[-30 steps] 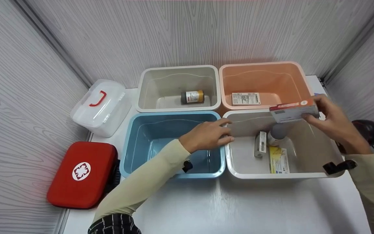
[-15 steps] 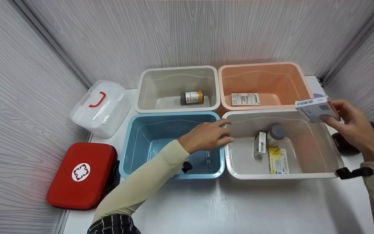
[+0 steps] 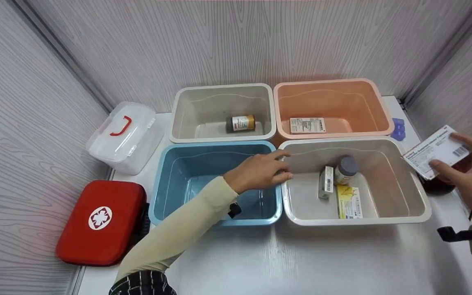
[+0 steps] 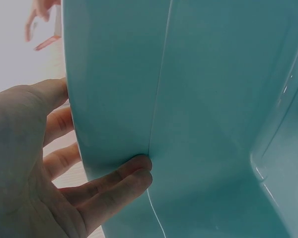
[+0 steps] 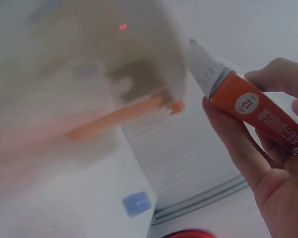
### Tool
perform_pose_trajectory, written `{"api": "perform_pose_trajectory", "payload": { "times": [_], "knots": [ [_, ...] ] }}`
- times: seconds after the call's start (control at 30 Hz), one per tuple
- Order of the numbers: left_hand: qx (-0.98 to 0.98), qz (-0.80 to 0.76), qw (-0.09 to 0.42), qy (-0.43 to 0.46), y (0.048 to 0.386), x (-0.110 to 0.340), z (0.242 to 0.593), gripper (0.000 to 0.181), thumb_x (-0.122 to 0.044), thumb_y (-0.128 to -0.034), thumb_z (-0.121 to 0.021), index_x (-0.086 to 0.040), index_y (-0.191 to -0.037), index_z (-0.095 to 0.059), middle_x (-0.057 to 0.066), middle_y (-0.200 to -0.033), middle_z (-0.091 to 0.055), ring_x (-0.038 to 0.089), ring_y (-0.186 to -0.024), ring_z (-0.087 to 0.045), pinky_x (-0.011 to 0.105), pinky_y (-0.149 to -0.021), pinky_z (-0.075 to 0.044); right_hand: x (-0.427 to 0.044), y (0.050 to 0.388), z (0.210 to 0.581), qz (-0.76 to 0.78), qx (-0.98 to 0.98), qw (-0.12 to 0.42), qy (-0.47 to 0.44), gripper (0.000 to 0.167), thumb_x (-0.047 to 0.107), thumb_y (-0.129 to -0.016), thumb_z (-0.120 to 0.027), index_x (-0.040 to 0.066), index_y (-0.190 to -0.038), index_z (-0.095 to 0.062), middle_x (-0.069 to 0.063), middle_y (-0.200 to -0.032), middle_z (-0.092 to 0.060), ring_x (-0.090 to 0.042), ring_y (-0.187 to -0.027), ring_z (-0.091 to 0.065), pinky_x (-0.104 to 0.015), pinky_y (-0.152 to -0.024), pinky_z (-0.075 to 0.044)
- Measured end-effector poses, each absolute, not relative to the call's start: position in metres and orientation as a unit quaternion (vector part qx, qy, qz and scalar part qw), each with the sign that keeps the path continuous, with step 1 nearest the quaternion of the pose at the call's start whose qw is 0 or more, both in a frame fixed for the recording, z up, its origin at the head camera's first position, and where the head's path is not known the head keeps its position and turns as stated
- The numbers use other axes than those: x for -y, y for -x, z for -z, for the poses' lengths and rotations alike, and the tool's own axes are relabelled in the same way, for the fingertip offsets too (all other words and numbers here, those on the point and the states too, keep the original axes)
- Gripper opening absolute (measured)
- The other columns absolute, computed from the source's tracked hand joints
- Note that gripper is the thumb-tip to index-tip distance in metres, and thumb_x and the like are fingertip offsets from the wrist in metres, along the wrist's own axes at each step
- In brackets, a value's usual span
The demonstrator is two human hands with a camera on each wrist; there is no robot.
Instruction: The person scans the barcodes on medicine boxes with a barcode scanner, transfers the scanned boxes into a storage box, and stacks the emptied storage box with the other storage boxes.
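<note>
Out past the right end of the front grey bin [image 3: 408, 205], my right hand [image 3: 471, 176] holds a medicine box [image 3: 436, 151] between thumb and fingers. The box is tilted, its white printed face up in the head view; the right wrist view shows an orange edge [image 5: 258, 111] marked "12". My left hand [image 3: 258, 172] grips the right wall of the blue bin [image 3: 219, 222]. In the left wrist view, fingers [image 4: 114, 193] press the blue inner wall while others lie over the far side.
Inside the front grey bin are a dark-capped bottle [image 3: 346, 170], a small white box [image 3: 326, 182] and a yellow-and-white box [image 3: 349, 202]. Behind stand a grey bin [image 3: 187, 110] with a bottle [image 3: 241, 123] and an orange bin [image 3: 330, 98] with a box [image 3: 307, 125]. A red first-aid case [image 3: 105, 221] lies left.
My right hand has moved rightward, carrying the medicine box from above the front grey bin to beyond its right edge, and has turned the box. My left hand stays in place.
</note>
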State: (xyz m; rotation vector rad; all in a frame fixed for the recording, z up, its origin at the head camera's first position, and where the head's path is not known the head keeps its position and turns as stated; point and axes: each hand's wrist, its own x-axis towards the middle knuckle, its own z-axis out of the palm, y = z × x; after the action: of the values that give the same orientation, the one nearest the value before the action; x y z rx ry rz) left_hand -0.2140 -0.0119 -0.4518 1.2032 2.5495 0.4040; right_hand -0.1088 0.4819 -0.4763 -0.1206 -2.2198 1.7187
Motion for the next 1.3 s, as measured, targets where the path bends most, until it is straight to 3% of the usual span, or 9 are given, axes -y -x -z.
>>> {"api": "perform_pose_trajectory", "payload": {
  "times": [0.1, 0.3, 0.53, 0.73, 0.83, 1.07, 1.3],
  "knots": [
    [-0.884, -0.141, 0.142, -0.423, 0.214, 0.013, 0.452, 0.044, -0.049, -0.1157, -0.049, -0.021, -0.138, -0.074, 0.003, -0.173, -0.043, 0.023, -0.131, -0.066, 0.043, -0.114, -0.054, -0.487, 0.105, 0.492, -0.684, 0.7, 0.192, 0.072, 0.069, -0.014, -0.094, -0.074, 0.015, -0.153, -0.054, -0.003, -0.115, -0.059, -0.008, -0.083, -0.065, -0.014, -0.066, -0.058],
    [-0.882, -0.149, 0.142, -0.424, 0.213, 0.014, 0.451, 0.043, -0.048, -0.1159, -0.049, -0.02, -0.136, -0.075, 0.005, -0.173, -0.043, 0.023, -0.13, -0.066, 0.044, -0.113, -0.054, -0.491, 0.103, 0.519, -0.785, 0.573, 0.213, 0.098, 0.053, -0.014, -0.101, -0.066, 0.007, -0.148, -0.055, -0.011, -0.126, -0.055, -0.016, -0.091, -0.074, -0.024, -0.074, -0.065],
    [-0.884, -0.148, 0.151, -0.416, 0.213, 0.013, 0.45, 0.045, -0.05, -0.1155, -0.049, -0.021, -0.137, -0.075, 0.003, -0.174, -0.042, 0.023, -0.138, -0.063, 0.044, -0.119, -0.051, -0.49, 0.097, 0.551, -0.83, 0.517, 0.137, 0.16, 0.051, -0.003, -0.106, -0.066, 0.021, -0.148, -0.053, -0.002, -0.12, -0.063, -0.013, -0.09, -0.079, -0.024, -0.076, -0.065],
    [-0.885, -0.148, 0.148, -0.416, 0.214, 0.013, 0.451, 0.045, -0.05, -0.1154, -0.049, -0.021, -0.138, -0.075, 0.003, -0.173, -0.043, 0.024, -0.141, -0.062, 0.045, -0.121, -0.05, -0.489, 0.096, 0.563, -0.843, 0.49, 0.096, 0.198, 0.05, 0.005, -0.107, -0.068, 0.029, -0.147, -0.051, 0.007, -0.116, -0.065, -0.009, -0.083, -0.061, -0.023, -0.068, -0.058],
    [-0.885, -0.147, 0.148, -0.416, 0.214, 0.013, 0.452, 0.045, -0.05, -0.1154, -0.049, -0.021, -0.138, -0.075, 0.003, -0.173, -0.043, 0.024, -0.141, -0.062, 0.045, -0.121, -0.05, -0.489, 0.096, 0.564, -0.848, 0.484, 0.1, 0.19, 0.05, 0.003, -0.107, -0.068, 0.028, -0.147, -0.051, 0.006, -0.116, -0.067, -0.009, -0.084, -0.064, -0.024, -0.07, -0.059],
    [-0.888, -0.142, 0.151, -0.411, 0.214, 0.013, 0.451, 0.045, -0.051, -0.1151, -0.049, -0.022, -0.137, -0.075, 0.001, -0.174, -0.042, 0.024, -0.142, -0.061, 0.045, -0.122, -0.049, -0.492, 0.109, 0.537, -0.85, 0.489, 0.165, 0.104, 0.051, -0.01, -0.106, -0.059, 0.014, -0.151, -0.05, -0.006, -0.125, -0.064, -0.019, -0.093, -0.08, -0.031, -0.079, -0.067],
    [-0.885, -0.139, 0.15, -0.417, 0.214, 0.012, 0.452, 0.046, -0.051, -0.1156, -0.048, -0.022, -0.14, -0.074, 0.002, -0.174, -0.042, 0.025, -0.141, -0.062, 0.045, -0.12, -0.05, -0.491, 0.129, 0.469, -0.743, 0.63, 0.194, 0.113, 0.059, 0.001, -0.108, -0.064, 0.019, -0.161, -0.048, -0.001, -0.135, -0.052, -0.008, -0.1, -0.075, -0.02, -0.08, -0.064]
  ]
}}
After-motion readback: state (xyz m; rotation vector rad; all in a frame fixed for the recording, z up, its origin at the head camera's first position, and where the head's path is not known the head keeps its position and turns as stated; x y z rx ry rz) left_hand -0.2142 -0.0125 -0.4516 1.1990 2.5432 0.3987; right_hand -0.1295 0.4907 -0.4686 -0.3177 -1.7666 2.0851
